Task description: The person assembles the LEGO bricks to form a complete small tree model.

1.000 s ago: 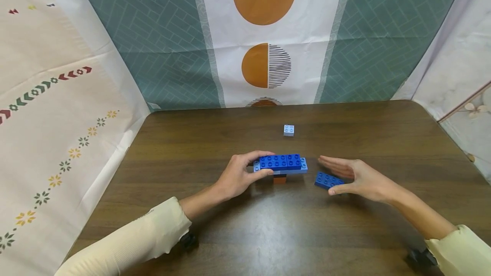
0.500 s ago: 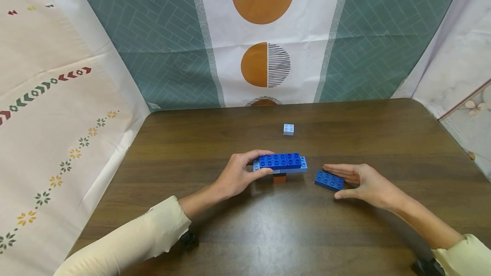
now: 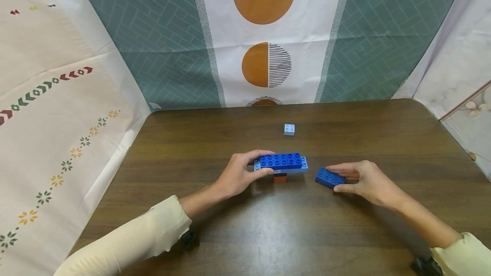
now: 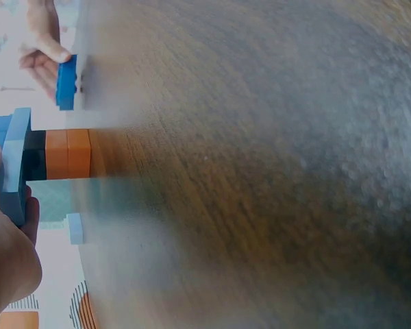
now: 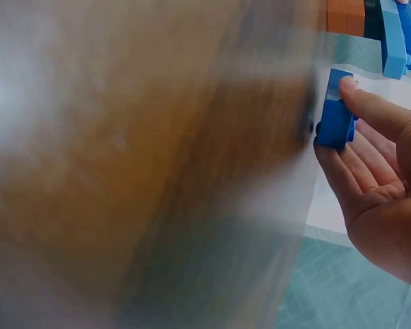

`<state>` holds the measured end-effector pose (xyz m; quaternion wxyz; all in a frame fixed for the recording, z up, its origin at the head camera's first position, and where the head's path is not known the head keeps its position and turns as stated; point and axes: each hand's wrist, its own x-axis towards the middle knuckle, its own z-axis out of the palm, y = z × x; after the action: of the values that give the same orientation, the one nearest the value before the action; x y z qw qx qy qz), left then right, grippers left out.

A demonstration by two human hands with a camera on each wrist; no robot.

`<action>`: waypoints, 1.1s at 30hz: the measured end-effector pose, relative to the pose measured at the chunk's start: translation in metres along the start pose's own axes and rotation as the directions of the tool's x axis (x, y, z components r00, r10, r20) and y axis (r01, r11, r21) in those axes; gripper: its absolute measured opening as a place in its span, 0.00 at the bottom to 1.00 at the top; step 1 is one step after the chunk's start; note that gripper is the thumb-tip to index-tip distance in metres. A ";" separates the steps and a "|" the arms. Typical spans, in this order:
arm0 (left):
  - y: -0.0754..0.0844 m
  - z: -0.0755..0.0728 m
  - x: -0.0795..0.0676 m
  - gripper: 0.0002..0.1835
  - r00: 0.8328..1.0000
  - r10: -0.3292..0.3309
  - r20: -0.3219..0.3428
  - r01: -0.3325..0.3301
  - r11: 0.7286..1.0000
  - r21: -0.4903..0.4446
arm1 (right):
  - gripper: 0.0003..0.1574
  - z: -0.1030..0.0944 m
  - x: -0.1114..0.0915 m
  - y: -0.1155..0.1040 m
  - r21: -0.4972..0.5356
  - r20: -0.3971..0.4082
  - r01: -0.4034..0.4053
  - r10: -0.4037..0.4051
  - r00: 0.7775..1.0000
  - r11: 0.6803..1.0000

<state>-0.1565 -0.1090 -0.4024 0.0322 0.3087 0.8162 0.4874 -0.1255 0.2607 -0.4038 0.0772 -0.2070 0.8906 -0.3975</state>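
My left hand [image 3: 239,176] grips the left end of a stack of toy building bricks, thumb on the near side and fingers on the far side. Dark blue bricks [image 3: 280,161] top it, over a longer light blue layer [image 4: 15,154]. Beneath that come a black brick [image 4: 35,155] and an orange base [image 4: 68,154] standing on the table. Right of the stack, my right hand [image 3: 364,182] pinches a loose blue brick [image 3: 329,178] between thumb and fingers. In the right wrist view this blue brick [image 5: 336,116] shows close over the tabletop, studs facing up.
A small light blue brick [image 3: 289,129] lies on the brown wooden table [image 3: 184,139], behind the stack. Patterned cloths [image 3: 161,54] hang along the table's back and sides.
My right hand has lowered and closed its thumb and fingers on the loose blue brick, which has turned and shifted slightly. My left hand stays on the stack.
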 end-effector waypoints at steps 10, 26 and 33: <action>0.000 -0.001 -0.001 0.22 1.000 -0.002 0.001 0.002 1.000 0.000 | 0.31 -0.020 0.012 -0.018 0.028 -0.102 0.013 -0.010 0.995 1.000; -0.001 -0.001 0.000 0.22 1.000 0.005 0.005 -0.005 1.000 0.006 | 0.29 -0.025 0.049 -0.074 0.075 -0.087 0.107 -0.100 0.991 0.991; -0.002 -0.002 0.000 0.23 1.000 0.010 0.007 -0.010 1.000 0.009 | 0.29 -0.005 0.064 -0.090 0.073 -0.039 0.171 -0.169 0.985 0.983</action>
<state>-0.1580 -0.1110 -0.4035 0.0314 0.3148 0.8166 0.4828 -0.1571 0.1827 -0.3326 0.0365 -0.2727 0.8550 -0.4397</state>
